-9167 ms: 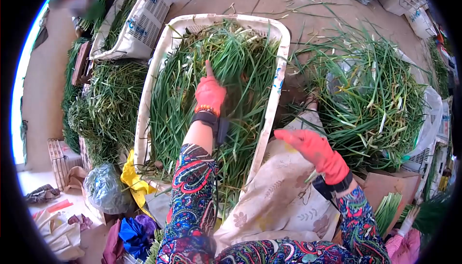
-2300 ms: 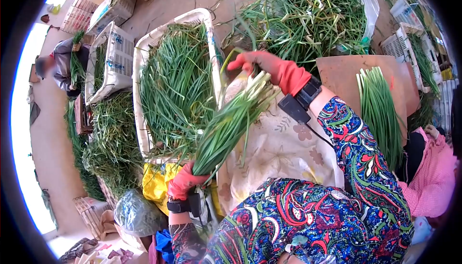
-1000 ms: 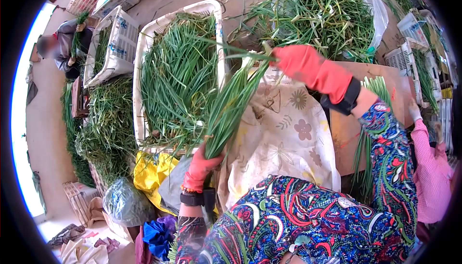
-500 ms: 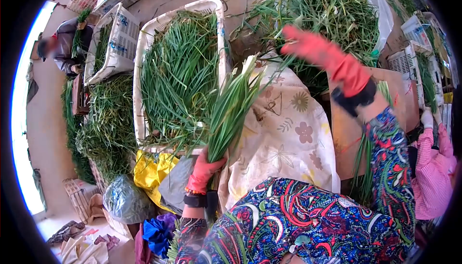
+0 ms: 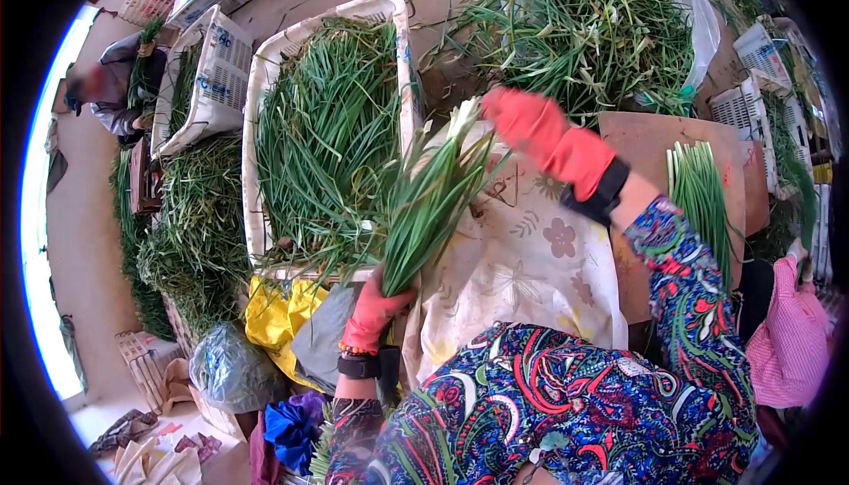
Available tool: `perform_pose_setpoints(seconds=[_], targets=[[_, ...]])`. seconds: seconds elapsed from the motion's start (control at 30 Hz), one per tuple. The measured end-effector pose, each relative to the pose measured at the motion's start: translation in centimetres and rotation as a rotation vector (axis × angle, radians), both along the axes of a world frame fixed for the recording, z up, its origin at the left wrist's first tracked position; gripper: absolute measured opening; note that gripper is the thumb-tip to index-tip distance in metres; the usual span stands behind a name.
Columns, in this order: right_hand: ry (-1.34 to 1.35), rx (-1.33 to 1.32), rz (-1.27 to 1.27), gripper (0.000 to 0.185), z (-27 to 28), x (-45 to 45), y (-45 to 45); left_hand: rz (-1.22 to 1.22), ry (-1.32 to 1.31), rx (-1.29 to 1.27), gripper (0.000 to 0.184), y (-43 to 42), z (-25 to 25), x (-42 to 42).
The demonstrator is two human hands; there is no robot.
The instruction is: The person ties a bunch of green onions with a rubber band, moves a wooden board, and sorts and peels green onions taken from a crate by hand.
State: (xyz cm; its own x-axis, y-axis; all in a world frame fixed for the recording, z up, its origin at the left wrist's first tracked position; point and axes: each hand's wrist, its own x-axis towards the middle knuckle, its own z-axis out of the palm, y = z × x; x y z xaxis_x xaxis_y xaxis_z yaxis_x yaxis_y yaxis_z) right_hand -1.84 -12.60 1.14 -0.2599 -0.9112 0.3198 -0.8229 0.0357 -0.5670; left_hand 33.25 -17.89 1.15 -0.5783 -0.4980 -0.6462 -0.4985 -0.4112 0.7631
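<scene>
My left hand (image 5: 376, 313), in a red glove, is closed round the leafy end of a bunch of green stalks (image 5: 429, 206). The bunch tilts up and to the right, its pale ends at the top. Beside those pale ends is my right hand (image 5: 522, 122), also gloved in red; its fingers are drawn together, blurred, and what they hold, if anything, cannot be made out. Under the bunch and over my lap lies a flowered cloth (image 5: 531, 264). A white basket (image 5: 252, 167) full of loose green stalks stands just left of the bunch.
A big heap of stalks (image 5: 601, 34) lies on plastic at the upper right. Below it, a brown board (image 5: 632, 158) bears a neat bunch (image 5: 699, 189). One person (image 5: 115, 87) holds greens at the far left; another in pink (image 5: 787, 335) is at the right. Yellow bag (image 5: 279, 317) near my left hand.
My right hand has come back from the heap, down and left, to the pale ends of the bunch. My left hand keeps its grip. The person in pink has shifted.
</scene>
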Motion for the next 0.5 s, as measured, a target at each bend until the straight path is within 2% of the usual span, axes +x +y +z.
perform_pose_setpoints(seconds=[0.07, 0.1, 0.2, 0.3, 0.33, 0.37, 0.4, 0.43, 0.5], targets=[[0.222, 0.149, -0.063, 0.016, 3.0, -4.5, -0.1, -0.011, 0.001, 0.010, 0.061, -0.2, -0.3, 0.3], [0.315, 0.029, -0.022, 0.014, 4.0, -7.3, -0.2, -0.015, 0.011, 0.014, 0.061, -0.3, -0.9, 0.5], [0.338, -0.007, -0.233, 0.025, 5.0, -14.9, -0.2, -0.003, 0.001, 0.030, 0.061, -0.4, -1.2, 0.6], [0.389, -0.058, -0.472, 0.039, 6.4, -18.4, 0.3, 0.000, 0.008, 0.042, 0.061, -0.5, -0.9, 0.4], [0.174, 0.158, -0.366, 0.055, 9.7, -12.5, 0.1, -0.005, 0.018, 0.050, 0.061, -0.4, -0.9, 0.3], [0.240, 0.317, -0.335, 0.054, 7.4, -10.1, -0.5, -0.010, 0.012, 0.036, 0.062, -0.4, -1.0, 0.2], [0.163, 0.580, -0.224, 0.056, 7.4, -6.7, -0.7, -0.014, 0.003, 0.020, 0.062, -0.4, -1.1, 0.2], [-0.007, 0.725, 0.002, 0.058, 5.6, -5.1, -0.7, -0.017, -0.009, 0.004, 0.062, -0.3, -1.2, 0.3], [-0.197, 0.586, 0.040, 0.049, 0.4, -1.3, -0.2, -0.013, -0.005, -0.003, 0.063, -0.3, -1.5, 0.5]])
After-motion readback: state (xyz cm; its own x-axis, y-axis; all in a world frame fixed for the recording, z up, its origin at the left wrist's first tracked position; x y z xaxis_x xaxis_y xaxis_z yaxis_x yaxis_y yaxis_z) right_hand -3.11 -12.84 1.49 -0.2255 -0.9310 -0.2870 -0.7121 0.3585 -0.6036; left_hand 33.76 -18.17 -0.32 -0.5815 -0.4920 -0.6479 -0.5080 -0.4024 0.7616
